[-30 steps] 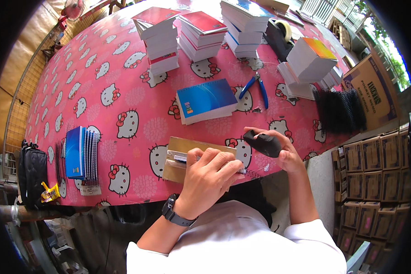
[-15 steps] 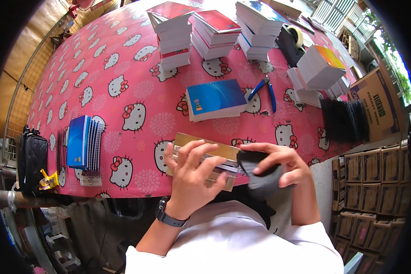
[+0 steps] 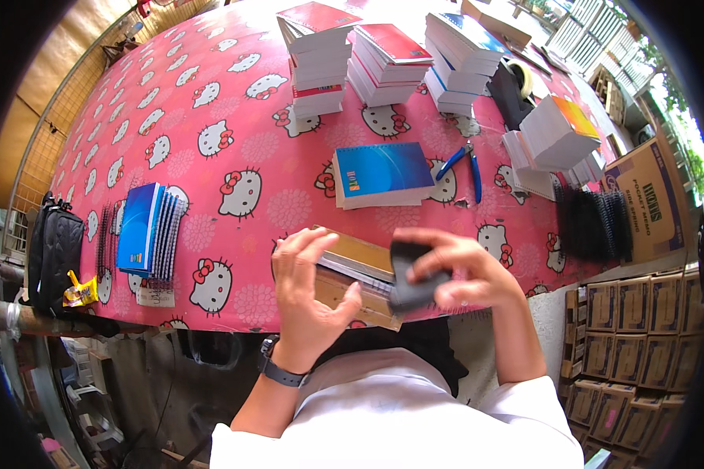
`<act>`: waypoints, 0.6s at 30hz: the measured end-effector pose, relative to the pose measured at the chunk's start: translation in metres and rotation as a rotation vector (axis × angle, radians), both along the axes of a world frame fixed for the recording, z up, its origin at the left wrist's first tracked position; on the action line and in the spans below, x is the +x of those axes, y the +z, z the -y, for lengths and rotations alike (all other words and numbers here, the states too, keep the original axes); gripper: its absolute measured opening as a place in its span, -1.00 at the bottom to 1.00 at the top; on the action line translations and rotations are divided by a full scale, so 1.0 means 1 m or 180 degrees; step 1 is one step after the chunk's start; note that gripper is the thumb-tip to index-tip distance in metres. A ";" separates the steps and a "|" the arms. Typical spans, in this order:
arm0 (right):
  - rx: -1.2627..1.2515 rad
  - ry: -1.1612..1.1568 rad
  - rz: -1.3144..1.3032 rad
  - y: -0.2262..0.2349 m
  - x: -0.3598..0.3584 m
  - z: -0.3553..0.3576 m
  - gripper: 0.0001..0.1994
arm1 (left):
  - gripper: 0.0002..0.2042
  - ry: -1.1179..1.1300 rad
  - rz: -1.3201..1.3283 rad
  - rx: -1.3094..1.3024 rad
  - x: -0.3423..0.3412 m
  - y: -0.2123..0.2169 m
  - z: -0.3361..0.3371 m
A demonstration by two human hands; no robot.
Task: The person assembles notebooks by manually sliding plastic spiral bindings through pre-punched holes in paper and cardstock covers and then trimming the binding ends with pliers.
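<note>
My left hand (image 3: 301, 293) is curved round the left end of a brown wooden holder (image 3: 357, 248) at the table's near edge, its thumb and fingers on either side. A white edge like a stack of paper with a spiral (image 3: 357, 275) shows in the holder's slot. In my right hand (image 3: 469, 273) is a dark grey, pad-like piece (image 3: 418, 289), pinched between thumb and fingers. It overlaps the holder's right end and hides that part. Beyond the holder lies a blue-covered notebook pad (image 3: 387, 172), with blue-handled cutting pliers (image 3: 463, 172) beside it.
Tall notebook stacks with red (image 3: 393, 43) and blue covers (image 3: 465, 35) stand at the back. Blue spiral notebooks (image 3: 141, 230) lie at left near a black bag (image 3: 55, 242). Black spiral coils (image 3: 594, 223) and a carton (image 3: 645, 187) are at right.
My left hand has shifted left from over the holder's middle to its left end. My right hand has brought the dark pad left over the holder's right end. The view has turned slightly.
</note>
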State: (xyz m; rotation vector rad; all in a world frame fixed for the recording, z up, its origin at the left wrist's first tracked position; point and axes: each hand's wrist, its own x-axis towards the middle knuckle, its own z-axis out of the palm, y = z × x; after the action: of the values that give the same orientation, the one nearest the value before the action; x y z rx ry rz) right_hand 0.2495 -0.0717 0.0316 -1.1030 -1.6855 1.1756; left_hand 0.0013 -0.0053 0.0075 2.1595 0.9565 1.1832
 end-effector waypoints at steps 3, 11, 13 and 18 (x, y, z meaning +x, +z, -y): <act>0.0015 -0.1013 0.0836 -0.006 0.008 -0.009 -0.61 | -0.49 0.0245 0.0222 -0.0255 -0.010 -0.003 0.001; 0.0241 -0.0266 0.0225 0.005 -0.002 -0.022 -0.60 | -0.61 0.0269 0.0697 -0.0831 -0.013 -0.017 0.002; 0.0233 0.0087 -0.0124 0.011 -0.020 -0.024 -0.62 | -0.61 0.0283 0.0790 -0.0945 -0.013 -0.019 0.002; 0.0116 -0.0056 -0.0071 0.004 -0.020 -0.033 -0.63 | -0.62 0.0453 0.0925 -0.0841 -0.010 -0.021 0.001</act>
State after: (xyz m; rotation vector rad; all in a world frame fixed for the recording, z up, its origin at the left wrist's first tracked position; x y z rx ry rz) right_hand 0.2294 -0.0383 0.0359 -1.0764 -1.6705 1.1378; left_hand -0.0089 -0.0061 -0.0138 1.6840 1.0808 1.3118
